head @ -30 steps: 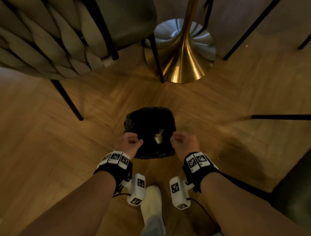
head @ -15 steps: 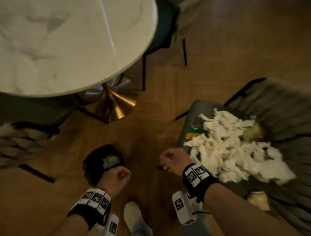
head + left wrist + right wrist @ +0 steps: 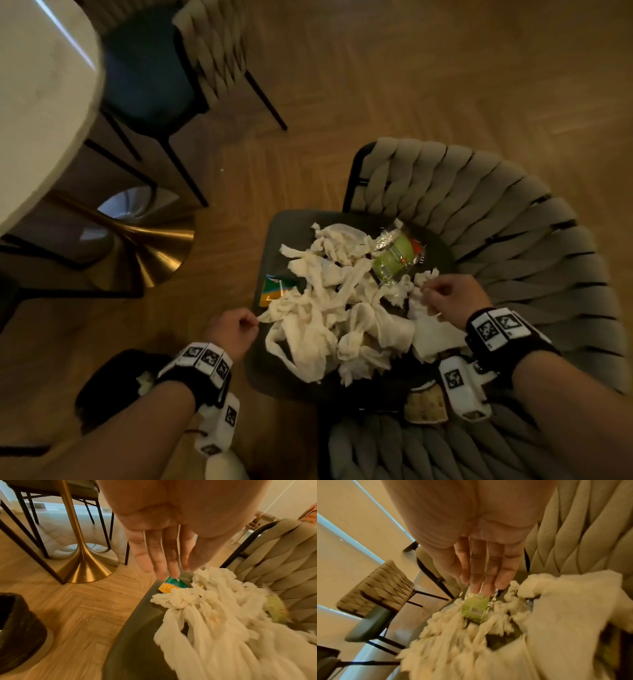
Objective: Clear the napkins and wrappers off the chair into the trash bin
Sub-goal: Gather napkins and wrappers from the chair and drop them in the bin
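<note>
I see crumpled white napkins point(image 3: 329, 305) heaped on the dark-seated woven chair point(image 3: 507, 219). My left hand point(image 3: 231, 329) and right hand point(image 3: 448, 296) hover released. The black-lined trash bin point(image 3: 109, 383), at 7 o'clock, sits half hidden on herringbone wood floor point(image 3: 411, 85).

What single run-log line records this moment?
left hand: open, at crumpled white napkins | right hand: open, over pile | black-lined trash bin: floor, left of grey chair | nothing lifted
</note>
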